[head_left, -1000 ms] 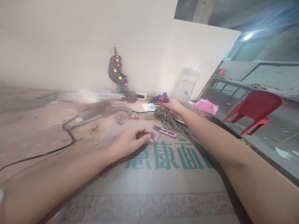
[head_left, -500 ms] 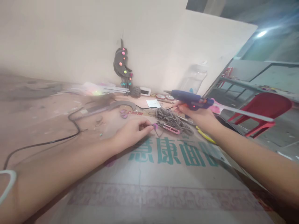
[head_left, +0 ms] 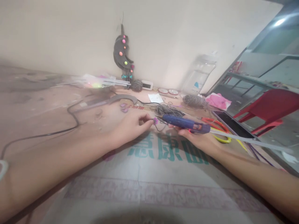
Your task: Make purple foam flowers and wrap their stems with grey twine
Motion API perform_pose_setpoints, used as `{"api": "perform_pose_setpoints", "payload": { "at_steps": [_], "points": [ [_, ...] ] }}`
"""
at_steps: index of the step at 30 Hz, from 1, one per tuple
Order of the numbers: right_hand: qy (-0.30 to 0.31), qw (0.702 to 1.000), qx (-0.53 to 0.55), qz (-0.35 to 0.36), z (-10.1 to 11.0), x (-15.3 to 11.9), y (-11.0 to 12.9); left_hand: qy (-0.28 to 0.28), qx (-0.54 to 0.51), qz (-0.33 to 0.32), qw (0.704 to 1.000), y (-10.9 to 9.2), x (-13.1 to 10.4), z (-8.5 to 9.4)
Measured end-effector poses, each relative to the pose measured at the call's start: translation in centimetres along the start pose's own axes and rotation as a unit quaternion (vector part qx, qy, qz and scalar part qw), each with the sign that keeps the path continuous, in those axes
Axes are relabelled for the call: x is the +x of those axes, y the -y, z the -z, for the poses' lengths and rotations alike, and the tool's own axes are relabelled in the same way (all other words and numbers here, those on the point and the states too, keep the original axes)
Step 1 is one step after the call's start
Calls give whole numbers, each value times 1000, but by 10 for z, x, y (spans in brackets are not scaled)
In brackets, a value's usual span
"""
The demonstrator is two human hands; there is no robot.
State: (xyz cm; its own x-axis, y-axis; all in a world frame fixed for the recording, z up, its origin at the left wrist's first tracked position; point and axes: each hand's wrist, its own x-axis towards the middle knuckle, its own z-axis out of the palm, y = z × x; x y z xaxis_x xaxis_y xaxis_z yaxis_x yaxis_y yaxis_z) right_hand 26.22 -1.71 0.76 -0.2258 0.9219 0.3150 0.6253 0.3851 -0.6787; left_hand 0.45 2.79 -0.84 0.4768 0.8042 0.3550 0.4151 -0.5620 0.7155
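My left hand [head_left: 137,124] pinches a thin grey yarn [head_left: 160,128] between thumb and forefinger. A small purple piece [head_left: 155,121] sits on the yarn just past those fingertips; its exact shape is blurred. In my right hand [head_left: 190,135] is a blue hot glue gun [head_left: 179,121], its nozzle pointing left, close to the purple piece. A long clear glue stick [head_left: 243,138] sticks out of the gun's back. Behind the gun lies a tangle of grey yarn [head_left: 168,109], partly hidden.
Scissors with red handles [head_left: 216,123], a phone [head_left: 233,124] and a pink cloth [head_left: 218,101] lie at the right. A clear bottle [head_left: 199,76] stands by the wall. A grey moon decoration [head_left: 121,54] hangs there. A black cord [head_left: 46,135] crosses the left side. A red chair [head_left: 268,105] stands beyond.
My right hand has brought the glue gun down and left, from above the yarn tangle to beside the purple piece. My left hand keeps its pinch. The view has tilted slightly downward.
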Motion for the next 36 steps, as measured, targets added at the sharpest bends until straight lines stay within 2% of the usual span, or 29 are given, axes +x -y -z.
{"api": "perform_pose_setpoints", "payload": {
  "at_steps": [4, 12, 23, 36],
  "points": [
    [8, 1000, 5, -3, -3, -1, 4, -4, 8, -3, 1000, 0, 0, 0],
    [-4, 997, -64, -37, -3, 3, 5, -6, 11, -2, 1000, -1, 1, 2],
    [-7, 997, -75, -7, -3, 1, 7, -12, 40, -17, 999, -3, 0, 3],
    [-11, 995, -102, -5, -3, 1, 7, -14, 55, -34, 998, -5, 0, 5]
  ]
}}
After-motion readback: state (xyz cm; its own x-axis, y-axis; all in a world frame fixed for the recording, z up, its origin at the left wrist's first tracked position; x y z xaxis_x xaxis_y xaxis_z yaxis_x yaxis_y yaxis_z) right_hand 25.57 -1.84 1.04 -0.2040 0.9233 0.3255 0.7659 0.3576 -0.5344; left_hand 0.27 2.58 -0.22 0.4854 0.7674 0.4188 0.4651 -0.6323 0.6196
